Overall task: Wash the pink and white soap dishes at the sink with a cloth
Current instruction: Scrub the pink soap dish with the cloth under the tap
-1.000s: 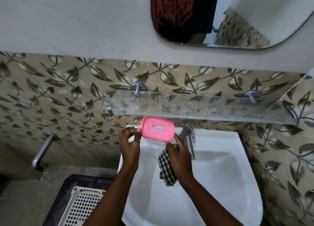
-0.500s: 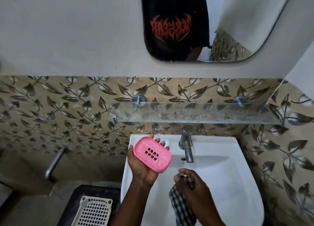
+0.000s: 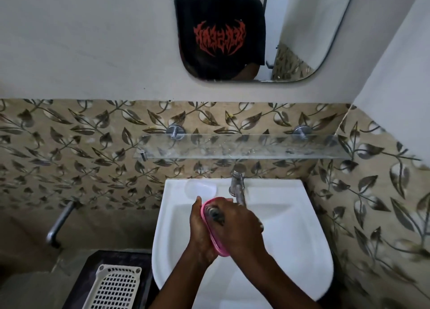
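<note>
Pink soap dish (image 3: 213, 233), on edge over the sink (image 3: 290, 239) basin, gripped by left hand (image 3: 200, 229); right hand (image 3: 239, 225) closed on the cloth (image 3: 215, 214), scrubbing its inside. White soap dish (image 3: 201, 187) waits at the sink's rear left corner beside the tap (image 3: 237, 185). Next, probably: rinse, then swap dishes.

Both forearms reach forward, converging. Left hand (image 3: 202, 229) cupped, palm turned right, gripping the dish (image 3: 213, 236). Right hand (image 3: 239, 229) pressed against it, fingers closed on the cloth (image 3: 215, 214).
</note>
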